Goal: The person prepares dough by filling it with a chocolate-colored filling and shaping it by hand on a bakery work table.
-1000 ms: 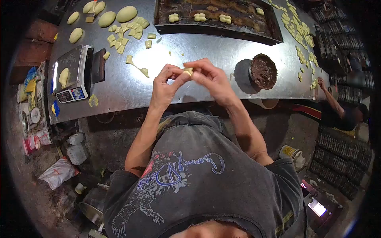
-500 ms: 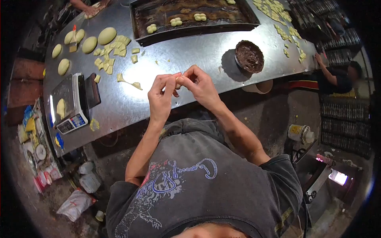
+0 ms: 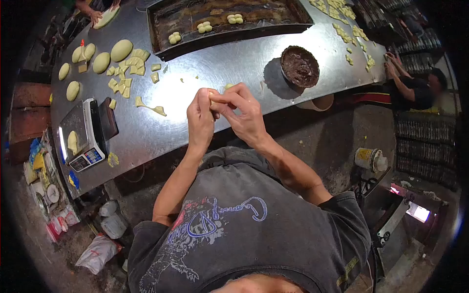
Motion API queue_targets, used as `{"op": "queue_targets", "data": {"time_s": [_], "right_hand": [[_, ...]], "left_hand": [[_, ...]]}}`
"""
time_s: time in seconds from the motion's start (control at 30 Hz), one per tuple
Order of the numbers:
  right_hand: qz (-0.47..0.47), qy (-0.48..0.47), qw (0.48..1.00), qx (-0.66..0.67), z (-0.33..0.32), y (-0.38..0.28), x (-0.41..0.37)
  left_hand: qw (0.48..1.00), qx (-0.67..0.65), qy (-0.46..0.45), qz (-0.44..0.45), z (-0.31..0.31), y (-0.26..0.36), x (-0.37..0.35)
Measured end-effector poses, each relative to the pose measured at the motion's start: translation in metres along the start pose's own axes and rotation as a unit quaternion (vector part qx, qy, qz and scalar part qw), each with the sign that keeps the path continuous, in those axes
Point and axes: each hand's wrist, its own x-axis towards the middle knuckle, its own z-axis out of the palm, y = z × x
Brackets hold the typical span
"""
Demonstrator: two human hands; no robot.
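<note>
My left hand point(image 3: 201, 117) and my right hand point(image 3: 243, 113) are pressed together above the near edge of the steel table point(image 3: 234, 63). Between their fingertips they pinch a small pale dough piece point(image 3: 214, 95), mostly hidden by the fingers. A round bowl of dark filling point(image 3: 300, 67) stands on the table just right of my right hand. A dark baking tray point(image 3: 273, 22) at the far side holds three shaped dough pieces point(image 3: 204, 27). A stretched strip of dough point(image 3: 149, 107) lies left of my left hand.
A scale point(image 3: 81, 133) with a dough lump stands at the table's left end, near oval dough balls point(image 3: 121, 50) and cut dough chunks point(image 3: 128, 67). More cut dough point(image 3: 342, 14) lies far right. Another person point(image 3: 415, 90) works at right; another hand point(image 3: 93, 14) at top left.
My hands have kept working the dough piece, closing tighter and shifting slightly left. The view has swung, so the table and tray appear further left.
</note>
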Motion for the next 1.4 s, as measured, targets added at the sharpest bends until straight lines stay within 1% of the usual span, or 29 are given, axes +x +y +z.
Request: {"op": "queue_targets", "data": {"time_s": [0.07, 0.1, 0.13, 0.2, 0.23, 0.27, 0.3, 0.37, 0.4, 0.43, 0.47, 0.53, 0.57, 0.6, 0.63, 0.7, 0.8, 0.83, 0.9, 0.93, 0.97, 1.0, 1.03, 1.1, 1.13, 1.23, 1.27, 1.37, 1.4], "right_hand": [[-0.039, 0.009, 0.994, -0.098, -0.012, 0.007, 0.006], [-0.032, 0.007, 0.993, -0.112, -0.017, 0.013, 0.013], [-0.023, 0.006, 0.992, -0.126, -0.021, 0.020, 0.019], [0.099, -0.012, 0.995, -0.007, -0.025, 0.028, 0.025], [0.198, -0.038, 0.976, 0.087, -0.029, 0.034, 0.029], [0.295, -0.063, 0.937, 0.178, -0.033, 0.045, 0.034], [0.386, -0.087, 0.879, 0.266, -0.036, 0.055, 0.036], [0.268, -0.083, 0.955, 0.100, -0.035, 0.081, 0.024], [0.090, -0.088, 0.990, -0.063, -0.036, 0.096, 0.014], [-0.096, -0.088, 0.967, -0.220, -0.036, 0.094, 0.016], [-0.076, -0.089, 0.979, -0.165, -0.040, 0.085, 0.011], [0.075, -0.191, 0.977, -0.052, -0.049, 0.089, 0.001], [0.150, -0.240, 0.959, 0.005, -0.054, 0.095, -0.004], [0.189, -0.246, 0.950, 0.032, -0.055, 0.113, -0.006], [0.210, -0.219, 0.952, 0.028, -0.053, 0.134, -0.007], [0.206, -0.163, 0.962, -0.071, -0.049, 0.177, -0.003], [0.212, -0.127, 0.955, -0.161, -0.037, 0.238, -0.001], [0.206, -0.158, 0.950, -0.173, -0.033, 0.241, -0.001], [0.189, -0.218, 0.937, -0.195, -0.026, 0.243, 0.001], [0.196, -0.225, 0.931, -0.208, -0.024, 0.239, 0.004], [0.203, -0.230, 0.925, -0.224, -0.025, 0.236, 0.007], [0.211, -0.233, 0.918, -0.243, -0.027, 0.232, 0.009], [0.191, -0.205, 0.930, -0.237, -0.028, 0.230, 0.010], [0.155, -0.148, 0.950, -0.226, -0.029, 0.223, 0.008], [0.218, -0.143, 0.952, -0.159, -0.029, 0.213, 0.009], [0.229, -0.143, 0.955, -0.123, -0.021, 0.199, -0.002], [0.245, -0.147, 0.951, -0.115, -0.017, 0.194, -0.008], [0.274, -0.156, 0.946, -0.080, 0.003, 0.180, -0.025], [0.273, -0.159, 0.947, -0.062, 0.011, 0.175, -0.031]], "left_hand": [[0.999, 0.012, -0.015, -0.028, 0.009, 0.000, 0.001], [0.999, 0.018, -0.023, -0.040, 0.014, 0.001, 0.003], [0.999, 0.040, -0.012, -0.022, 0.023, 0.002, 0.004], [0.998, 0.040, -0.038, -0.016, 0.029, -0.001, 0.009], [0.998, 0.040, -0.050, -0.013, 0.031, -0.004, 0.011], [0.997, 0.037, -0.055, -0.041, 0.031, -0.010, 0.014], [0.995, 0.033, -0.058, -0.069, 0.030, -0.022, 0.018], [0.989, 0.016, -0.063, -0.130, 0.028, -0.041, 0.019], [0.984, 0.003, -0.065, -0.164, 0.027, -0.048, 0.019], [0.978, -0.011, -0.067, -0.195, 0.024, -0.058, 0.020], [0.970, -0.044, -0.094, -0.220, 0.017, -0.075, 0.018], [0.960, -0.034, -0.068, -0.270, 0.022, -0.064, 0.008], [0.954, -0.029, -0.056, -0.294, 0.024, -0.059, 0.004], [0.940, -0.037, -0.090, -0.327, 0.017, -0.062, 0.002], [0.942, -0.004, -0.068, -0.329, 0.015, -0.069, -0.002], [0.942, 0.063, -0.025, -0.329, 0.009, -0.089, -0.012], [0.945, 0.028, 0.001, -0.327, -0.018, -0.113, -0.019], [0.947, 0.016, 0.009, -0.322, -0.030, -0.116, -0.020], [0.956, 0.077, 0.042, -0.281, -0.051, -0.120, -0.019], [0.958, 0.107, 0.057, -0.260, -0.064, -0.123, -0.016], [0.954, 0.200, 0.093, -0.203, -0.085, -0.139, -0.013], [0.938, 0.290, 0.124, -0.144, -0.113, -0.167, -0.009], [0.910, 0.376, 0.153, -0.085, -0.137, -0.187, -0.003], [0.821, 0.532, 0.207, -0.008, -0.170, -0.201, 0.012], [0.764, 0.603, 0.228, 0.031, -0.182, -0.201, 0.019], [0.828, 0.540, 0.145, -0.054, -0.206, -0.201, 0.041], [0.789, 0.589, 0.173, 0.011, -0.206, -0.203, 0.045], [0.847, 0.505, 0.155, -0.057, -0.230, -0.205, 0.068], [0.839, 0.515, 0.163, -0.063, -0.229, -0.200, 0.071]]}}
